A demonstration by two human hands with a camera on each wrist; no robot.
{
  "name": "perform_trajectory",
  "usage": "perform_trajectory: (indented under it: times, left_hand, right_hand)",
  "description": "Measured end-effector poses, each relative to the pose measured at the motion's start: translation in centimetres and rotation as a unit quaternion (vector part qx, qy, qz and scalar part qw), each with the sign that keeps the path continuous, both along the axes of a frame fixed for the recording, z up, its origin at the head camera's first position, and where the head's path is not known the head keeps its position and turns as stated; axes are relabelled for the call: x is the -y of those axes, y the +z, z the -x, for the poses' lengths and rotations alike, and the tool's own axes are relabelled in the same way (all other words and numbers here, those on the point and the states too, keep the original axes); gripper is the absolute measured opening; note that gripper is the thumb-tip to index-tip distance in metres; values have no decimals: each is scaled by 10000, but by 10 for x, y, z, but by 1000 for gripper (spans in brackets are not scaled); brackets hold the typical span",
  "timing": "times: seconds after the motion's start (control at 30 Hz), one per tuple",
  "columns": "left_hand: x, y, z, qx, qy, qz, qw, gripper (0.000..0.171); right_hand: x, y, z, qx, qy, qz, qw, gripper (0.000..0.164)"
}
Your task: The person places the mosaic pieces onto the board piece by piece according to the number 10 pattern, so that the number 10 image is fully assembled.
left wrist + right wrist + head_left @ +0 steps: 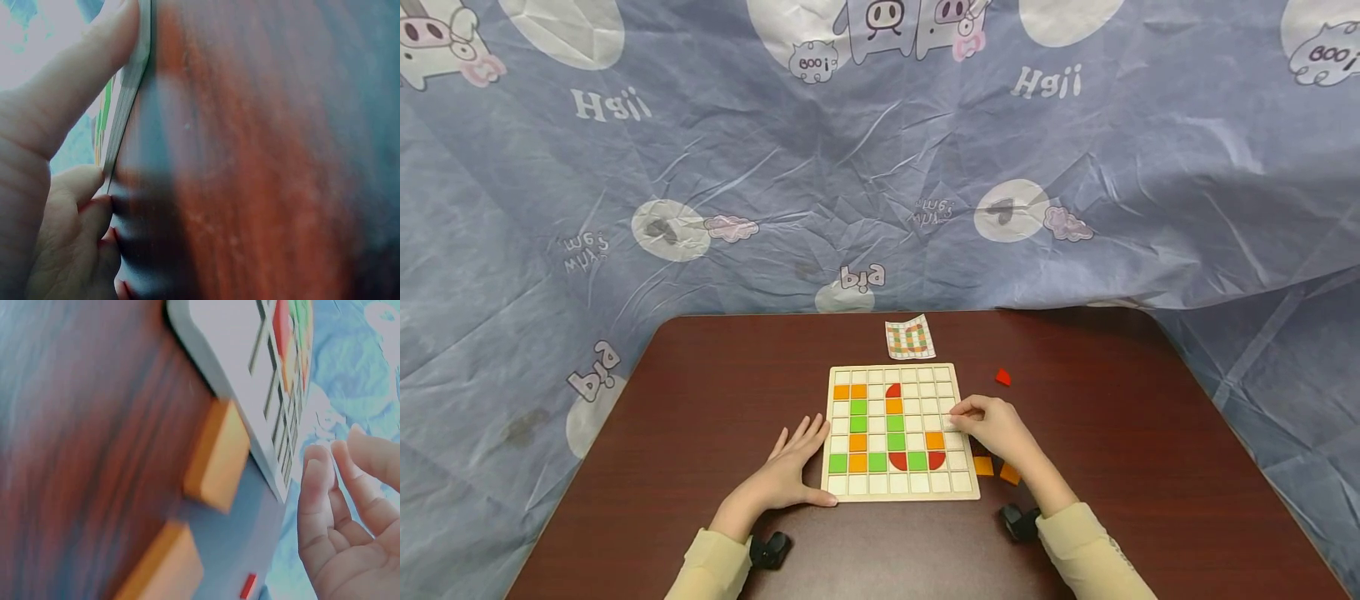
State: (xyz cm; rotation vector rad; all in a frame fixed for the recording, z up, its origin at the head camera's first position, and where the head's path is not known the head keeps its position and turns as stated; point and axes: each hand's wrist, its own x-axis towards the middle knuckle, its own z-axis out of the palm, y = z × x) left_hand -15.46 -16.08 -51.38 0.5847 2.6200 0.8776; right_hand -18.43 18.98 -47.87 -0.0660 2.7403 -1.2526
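A pale wooden grid board (pixel 900 497) lies flat on the table, with green, orange and red pieces in some of its cells. Along its left edge rests my left hand (pixel 786 473), fingers spread, the thumb at the near left corner. The left wrist view has that hand (pixel 69 231) against the board's side (pixel 128 94). Over the board's right edge is my right hand (pixel 996 429), thumb and forefinger tips close together. In the right wrist view its fingers (pixel 319 500) are bent; I cannot tell whether something small is between the tips.
Two orange squares (pixel 983 466) (pixel 219 456) lie just right of the board, partly under the right forearm. A red quarter-round piece (pixel 1003 377) sits farther back. Behind the board is a small printed pattern card (pixel 910 337). A patterned blue curtain (pixel 820 167) hangs beyond the table (pixel 760 358).
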Motion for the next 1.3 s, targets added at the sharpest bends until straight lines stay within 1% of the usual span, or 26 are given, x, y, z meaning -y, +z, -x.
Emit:
perform_trajectory:
  times: [0.13,0.27,0.4,0.57,0.7,0.87,1.13,1.3]
  left_hand:
    - [0,0,0,-14,-14,-7,10000,118]
    - [0,1,0,-10,-19,-11,10000,117]
    - [0,1,0,-7,-8,-5,10000,117]
    - [0,1,0,8,8,0,10000,117]
    - [1,0,-1,45,32,-36,10000,118]
    - [0,-1,-1,37,28,-30,10000,118]
    - [0,0,-1,-9,35,-17,10000,118]
    - [0,-1,-1,32,38,-21,10000,118]
  right_hand:
    - [-16,3,0,66,-113,27,9999,16]
    - [-31,3,-2,8,-97,65,9999,18]
    - [-41,0,-7,42,44,180,9998,22]
    - [-47,-5,-16,333,230,460,9981,27]
    - [-49,-9,-23,478,429,515,9966,31]
    - [-51,-12,-28,445,611,243,9968,30]
    - [-48,-15,-33,96,1051,-274,9940,29]
    - [-43,-15,-34,-26,1062,-494,9931,28]
